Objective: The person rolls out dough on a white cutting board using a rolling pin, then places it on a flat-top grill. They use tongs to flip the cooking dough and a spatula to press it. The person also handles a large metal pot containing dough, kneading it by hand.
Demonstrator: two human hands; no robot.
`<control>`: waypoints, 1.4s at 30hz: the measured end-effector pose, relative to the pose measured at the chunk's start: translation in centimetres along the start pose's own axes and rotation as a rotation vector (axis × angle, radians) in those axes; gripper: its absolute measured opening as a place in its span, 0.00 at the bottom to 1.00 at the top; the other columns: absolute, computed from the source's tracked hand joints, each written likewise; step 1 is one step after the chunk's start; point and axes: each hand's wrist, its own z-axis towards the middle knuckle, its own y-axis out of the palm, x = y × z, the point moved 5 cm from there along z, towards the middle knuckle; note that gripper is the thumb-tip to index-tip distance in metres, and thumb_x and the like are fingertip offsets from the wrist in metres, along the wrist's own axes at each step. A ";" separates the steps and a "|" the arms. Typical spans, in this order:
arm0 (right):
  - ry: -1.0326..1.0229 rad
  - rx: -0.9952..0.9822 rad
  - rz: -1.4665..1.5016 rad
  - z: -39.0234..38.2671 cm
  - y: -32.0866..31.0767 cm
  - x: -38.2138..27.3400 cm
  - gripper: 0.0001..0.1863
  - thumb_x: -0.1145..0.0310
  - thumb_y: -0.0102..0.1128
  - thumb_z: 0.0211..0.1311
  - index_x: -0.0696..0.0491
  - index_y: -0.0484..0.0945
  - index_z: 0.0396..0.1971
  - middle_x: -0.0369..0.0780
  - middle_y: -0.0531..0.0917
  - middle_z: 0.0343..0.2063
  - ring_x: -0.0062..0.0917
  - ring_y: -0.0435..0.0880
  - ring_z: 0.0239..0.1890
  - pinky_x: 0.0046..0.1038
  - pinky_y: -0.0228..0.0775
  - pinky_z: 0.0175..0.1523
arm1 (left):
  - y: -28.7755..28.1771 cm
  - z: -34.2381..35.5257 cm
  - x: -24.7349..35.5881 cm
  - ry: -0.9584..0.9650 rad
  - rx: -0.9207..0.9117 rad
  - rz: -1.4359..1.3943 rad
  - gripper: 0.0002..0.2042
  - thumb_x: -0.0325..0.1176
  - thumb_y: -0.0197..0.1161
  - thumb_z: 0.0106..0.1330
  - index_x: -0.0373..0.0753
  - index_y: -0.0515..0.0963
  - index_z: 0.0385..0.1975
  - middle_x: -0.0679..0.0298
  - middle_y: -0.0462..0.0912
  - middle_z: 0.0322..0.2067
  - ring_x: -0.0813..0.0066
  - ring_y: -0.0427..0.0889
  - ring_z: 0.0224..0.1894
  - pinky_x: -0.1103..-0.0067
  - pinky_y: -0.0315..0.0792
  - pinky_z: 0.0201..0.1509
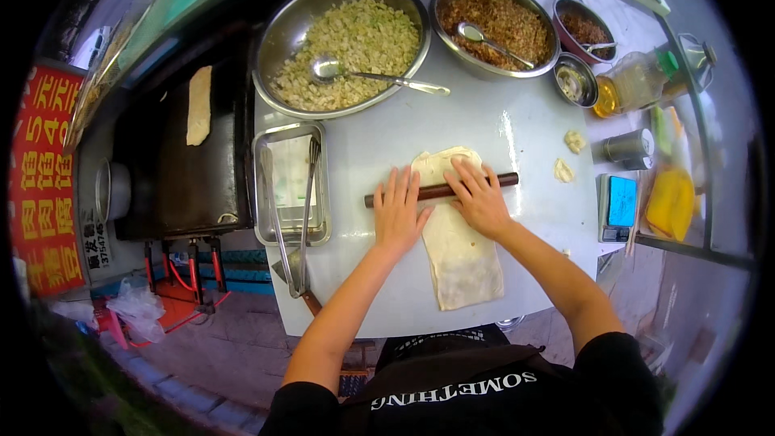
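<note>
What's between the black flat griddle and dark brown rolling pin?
Head view: a silver rectangular metal tray, with silver metal tongs lying across it, then bare pale tabletop before the rolling pin.

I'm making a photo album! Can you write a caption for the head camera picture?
Left hand and right hand rest on a dark rolling pin across flat dough.

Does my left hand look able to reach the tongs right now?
Likely yes: nothing seems to stand between the left hand and the tongs, which lie partly over the metal tray. The hand rests on the rolling pin, though, so it must lift off first.
</note>
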 end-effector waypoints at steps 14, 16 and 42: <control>0.062 0.237 0.135 8.3 -1.8 4.2 0.17 0.76 0.60 0.50 0.56 0.77 0.43 0.42 0.75 0.42 0.36 0.72 0.50 0.34 0.65 0.55 | 2.3 5.7 -2.5 -0.410 -0.041 -0.350 0.16 0.27 0.64 0.55 0.35 0.75 0.44 0.53 0.75 0.44 0.51 0.73 0.49 0.64 0.70 0.50; 0.339 0.120 0.261 6.6 -0.6 4.0 0.18 0.74 0.63 0.50 0.58 0.75 0.43 0.45 0.75 0.42 0.39 0.72 0.50 0.36 0.67 0.54 | 2.9 4.9 -2.5 -0.470 -0.035 -0.316 0.16 0.29 0.66 0.55 0.33 0.74 0.42 0.50 0.76 0.44 0.49 0.75 0.48 0.65 0.71 0.50; 0.297 -0.290 0.719 1.2 -10.0 2.0 0.07 0.76 0.66 0.47 0.57 0.83 0.29 0.42 0.85 0.25 0.25 0.83 0.29 0.26 0.74 0.37 | -4.9 4.0 1.1 -0.226 -0.536 -0.839 0.07 0.25 0.67 0.55 0.36 0.73 0.27 0.64 0.83 0.26 0.79 0.80 0.31 0.80 0.73 0.37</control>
